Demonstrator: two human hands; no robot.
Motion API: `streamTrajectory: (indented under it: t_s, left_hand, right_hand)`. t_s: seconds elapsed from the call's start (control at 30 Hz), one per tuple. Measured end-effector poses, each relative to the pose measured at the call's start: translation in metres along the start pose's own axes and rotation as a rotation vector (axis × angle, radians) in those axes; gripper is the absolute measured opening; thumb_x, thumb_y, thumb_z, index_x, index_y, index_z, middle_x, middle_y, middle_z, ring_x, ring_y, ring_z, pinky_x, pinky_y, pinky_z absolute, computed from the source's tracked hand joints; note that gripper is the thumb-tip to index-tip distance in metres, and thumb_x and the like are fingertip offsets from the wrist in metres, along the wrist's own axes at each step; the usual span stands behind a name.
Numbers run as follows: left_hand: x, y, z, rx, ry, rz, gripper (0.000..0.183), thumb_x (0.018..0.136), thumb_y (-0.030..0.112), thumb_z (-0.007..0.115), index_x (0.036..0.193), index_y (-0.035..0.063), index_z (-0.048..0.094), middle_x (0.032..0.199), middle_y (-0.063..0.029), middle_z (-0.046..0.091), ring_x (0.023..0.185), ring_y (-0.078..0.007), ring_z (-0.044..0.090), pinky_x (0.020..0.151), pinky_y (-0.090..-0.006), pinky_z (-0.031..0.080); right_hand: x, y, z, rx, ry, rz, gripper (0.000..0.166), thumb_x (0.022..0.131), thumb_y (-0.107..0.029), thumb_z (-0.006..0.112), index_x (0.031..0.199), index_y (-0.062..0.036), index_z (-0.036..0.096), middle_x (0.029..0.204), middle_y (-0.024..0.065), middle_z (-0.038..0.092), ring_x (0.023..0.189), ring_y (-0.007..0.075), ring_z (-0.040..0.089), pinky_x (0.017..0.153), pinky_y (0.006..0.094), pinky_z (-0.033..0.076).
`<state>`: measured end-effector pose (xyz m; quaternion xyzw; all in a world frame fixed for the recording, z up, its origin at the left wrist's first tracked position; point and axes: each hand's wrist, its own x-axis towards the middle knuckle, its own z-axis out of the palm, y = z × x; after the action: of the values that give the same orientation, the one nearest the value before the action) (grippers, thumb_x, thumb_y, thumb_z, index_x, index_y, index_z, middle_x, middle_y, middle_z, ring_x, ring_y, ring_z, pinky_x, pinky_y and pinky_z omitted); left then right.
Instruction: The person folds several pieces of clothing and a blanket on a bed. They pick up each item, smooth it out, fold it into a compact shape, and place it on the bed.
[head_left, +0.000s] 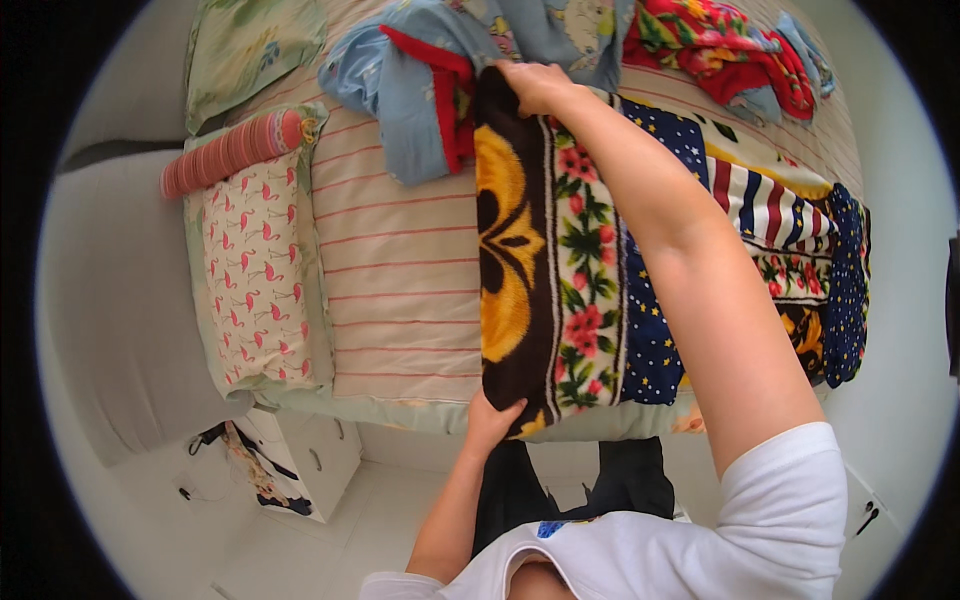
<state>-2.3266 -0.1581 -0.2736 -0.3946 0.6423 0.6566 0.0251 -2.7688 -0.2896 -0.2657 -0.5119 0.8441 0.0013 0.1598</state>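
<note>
A dark brown plush blanket with yellow scrolls and a pink floral band lies folded across the bed in front of me. My left hand grips its near left corner at the bed's edge, the thumb on top. At the far left corner, my outstretched right hand grasps the same edge, its fingertips partly hidden. Along the blanket's right side show a navy star-print fabric and a striped fabric, both partly behind my right forearm. Whether these are one piece with the blanket, I cannot tell.
A light blue blanket with red edging is crumpled beyond my right hand. Farther right lies a red floral blanket. A flamingo-print pillow and a pink bolster rest by the grey headboard. A white nightstand stands below left.
</note>
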Motion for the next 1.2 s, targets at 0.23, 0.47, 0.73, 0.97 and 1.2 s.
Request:
streamTrajectory:
  t_s: [0.23, 0.47, 0.73, 0.97, 1.2]
  left_hand:
    - [-0.04, 0.008, -0.012, -0.067, -0.102, -0.038, 0.037, 0.067, 0.014, 0.069, 0.099, 0.0001, 0.056, 0.091, -0.0159, 0.062, 0.084, -0.0267, 0.061, 0.074, -0.0322, 0.046]
    - [-0.1, 0.021, -0.071, -0.061, -0.074, -0.098, 0.042, 0.064, 0.02, 0.074, 0.098, 0.0005, 0.057, 0.091, -0.0143, 0.063, 0.083, -0.0271, 0.061, 0.074, -0.0333, 0.047]
    - [-0.086, -0.009, -0.198, 0.341, 0.545, -0.164, 0.055, 0.067, 0.007, 0.068, 0.115, -0.0042, 0.045, 0.114, -0.0183, 0.051, 0.106, -0.0297, 0.048, 0.094, -0.0372, 0.034]
    - [-0.011, -0.02, -0.139, 0.938, 0.27, 0.259, 0.073, 0.077, 0.018, 0.063, 0.136, 0.0059, 0.021, 0.143, -0.0143, 0.014, 0.132, -0.0326, 0.01, 0.104, -0.0484, 0.013]
    - [0.025, -0.019, -0.071, 0.94, 0.284, 0.191, 0.058, 0.081, 0.012, 0.055, 0.13, -0.0044, 0.027, 0.14, -0.0231, 0.015, 0.13, -0.0382, 0.014, 0.104, -0.048, 0.015]
  right_hand:
    - [-0.057, 0.031, -0.001, 0.134, 0.669, -0.378, 0.054, 0.063, -0.028, 0.075, 0.105, -0.0021, 0.054, 0.091, 0.0128, 0.06, 0.09, 0.0283, 0.057, 0.076, 0.0368, 0.045]
    - [-0.079, -0.085, -0.099, 0.349, 0.786, -0.389, 0.035, 0.07, -0.025, 0.07, 0.093, -0.0036, 0.053, 0.085, 0.012, 0.06, 0.079, 0.0301, 0.059, 0.068, 0.033, 0.047]
    - [0.045, -0.243, -0.036, 0.167, 0.792, -0.22, 0.051, 0.067, -0.047, 0.066, 0.1, -0.0097, 0.054, 0.102, 0.009, 0.053, 0.105, 0.0283, 0.046, 0.088, 0.0433, 0.036]
    - [-0.078, -0.282, 0.07, 0.3, 0.724, -0.238, 0.047, 0.066, -0.022, 0.068, 0.107, -0.0064, 0.049, 0.117, 0.0137, 0.041, 0.113, 0.0338, 0.034, 0.096, 0.0545, 0.023]
    - [-0.328, -0.129, 0.091, 0.745, 0.427, 0.117, 0.026, 0.075, -0.013, 0.063, 0.099, -0.0033, 0.058, 0.098, 0.0123, 0.058, 0.089, 0.0284, 0.055, 0.078, 0.0348, 0.044]
